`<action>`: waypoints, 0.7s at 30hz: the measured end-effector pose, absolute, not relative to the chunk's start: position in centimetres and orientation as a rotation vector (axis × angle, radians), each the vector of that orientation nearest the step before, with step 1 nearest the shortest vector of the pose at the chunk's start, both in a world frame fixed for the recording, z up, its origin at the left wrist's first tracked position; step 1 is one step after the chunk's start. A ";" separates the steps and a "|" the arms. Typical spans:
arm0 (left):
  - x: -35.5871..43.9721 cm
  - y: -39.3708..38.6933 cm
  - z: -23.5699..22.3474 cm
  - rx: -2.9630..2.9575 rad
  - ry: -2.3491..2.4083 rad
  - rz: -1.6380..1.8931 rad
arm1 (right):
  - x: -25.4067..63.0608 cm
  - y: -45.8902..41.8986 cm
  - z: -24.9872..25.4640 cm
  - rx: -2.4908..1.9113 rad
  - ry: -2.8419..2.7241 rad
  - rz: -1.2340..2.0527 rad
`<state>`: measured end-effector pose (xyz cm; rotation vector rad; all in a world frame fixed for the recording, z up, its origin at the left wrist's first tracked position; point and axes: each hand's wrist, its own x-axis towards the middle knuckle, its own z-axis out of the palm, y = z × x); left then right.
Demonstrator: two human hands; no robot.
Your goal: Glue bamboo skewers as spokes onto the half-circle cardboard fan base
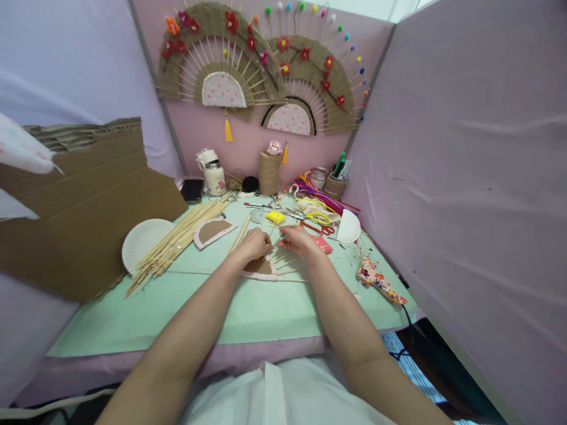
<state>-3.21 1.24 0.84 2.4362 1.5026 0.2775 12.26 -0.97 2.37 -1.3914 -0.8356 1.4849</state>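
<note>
A cardboard half-circle with a pink-and-white fabric edge (pixel 264 268) lies on the table below my hands. Several thin bamboo sticks (pixel 287 271) fan out from its right side. My left hand (pixel 257 242) rests over its upper edge, fingers closed together; what they grip is hidden. Just to the right, my right hand (pixel 295 239) has its fingers pinched close to my left fingertips, by a thin stick that stands up between the hands. Whether the stick is in that pinch is too small to make out.
A bundle of bamboo sticks (pixel 181 239) lies across a paper plate (pixel 142 239) at left, beside another trimmed half-circle (pixel 214 232). Red scissors (pixel 326 229), yellow-handled scissors (pixel 318 219) and a patterned glue gun (pixel 378 280) are at right. A cardboard sheet (pixel 88 218) leans left.
</note>
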 end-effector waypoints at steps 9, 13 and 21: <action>-3.2 1.6 0.4 2.443 1.502 0.270 | 12.1 -1.1 2.3 -1.402 -0.860 1.479; -3.2 1.6 0.4 2.450 1.507 0.255 | 12.1 -1.1 2.2 -1.402 -0.873 1.475; -3.1 1.7 0.2 2.476 1.509 0.240 | 11.9 -0.9 1.8 -1.416 -0.893 1.475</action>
